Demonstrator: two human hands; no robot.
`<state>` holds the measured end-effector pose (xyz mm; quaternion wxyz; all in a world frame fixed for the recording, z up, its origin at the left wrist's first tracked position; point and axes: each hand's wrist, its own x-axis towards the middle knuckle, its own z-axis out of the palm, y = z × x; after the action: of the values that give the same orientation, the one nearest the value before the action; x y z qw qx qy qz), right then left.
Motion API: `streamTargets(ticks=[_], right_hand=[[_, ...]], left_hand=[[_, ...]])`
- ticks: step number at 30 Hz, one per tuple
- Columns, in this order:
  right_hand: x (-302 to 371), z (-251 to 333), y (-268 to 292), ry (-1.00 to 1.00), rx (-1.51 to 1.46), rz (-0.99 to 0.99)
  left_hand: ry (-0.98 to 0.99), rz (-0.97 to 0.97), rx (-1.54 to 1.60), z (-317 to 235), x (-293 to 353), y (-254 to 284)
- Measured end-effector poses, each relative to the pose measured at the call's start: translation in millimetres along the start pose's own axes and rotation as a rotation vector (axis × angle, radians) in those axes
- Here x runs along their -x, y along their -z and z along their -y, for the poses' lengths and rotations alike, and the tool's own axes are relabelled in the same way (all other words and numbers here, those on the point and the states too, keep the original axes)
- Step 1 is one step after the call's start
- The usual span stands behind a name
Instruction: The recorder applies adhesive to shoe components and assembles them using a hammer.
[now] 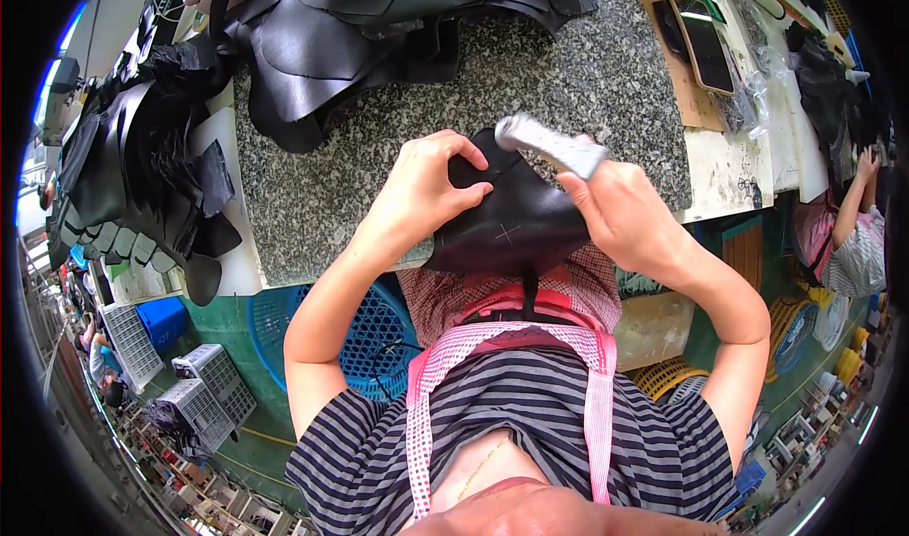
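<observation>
A black leather piece [507, 216] with a pale cross mark lies at the front edge of the speckled stone slab [379, 190], and its near part hangs over toward my apron. My left hand [426, 184] holds the piece's left edge, with its thumb and index finger curled onto the leather. In my right hand [627, 212] is a metal hammer [549, 146], gripped with the fingers wrapped round it. The rounded hammer head is over the far part of the leather; I cannot tell if it touches. My right palm hides part of the hammer.
Black leather pieces [350, 39] are heaped at the slab's far side, with more stacks [123, 148] at the left. A phone [703, 44] rests at the far right. Below the table stands a blue basket [374, 332]; grey crates [204, 394] are on the floor. Another person [857, 242] works at right.
</observation>
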<state>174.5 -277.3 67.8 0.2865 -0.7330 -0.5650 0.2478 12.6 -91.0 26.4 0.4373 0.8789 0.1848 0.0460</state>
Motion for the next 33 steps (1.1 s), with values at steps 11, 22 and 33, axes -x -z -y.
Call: streamTargets(ticks=[11,22,33], right_hand=[[-0.7,-0.4,-8.6,-0.045,0.020,0.151],[3.8,7.9,-2.0,-0.028,0.012,0.044],[15.4,2.3,-25.7,-0.122,-0.011,0.152]], left_hand=[[-0.004,-0.053,0.036,2.3,22.7,1.5],[0.016,-0.002,0.027,-0.8,18.8,2.7],[-0.184,-0.078,-0.003,18.5,35.5,0.0]])
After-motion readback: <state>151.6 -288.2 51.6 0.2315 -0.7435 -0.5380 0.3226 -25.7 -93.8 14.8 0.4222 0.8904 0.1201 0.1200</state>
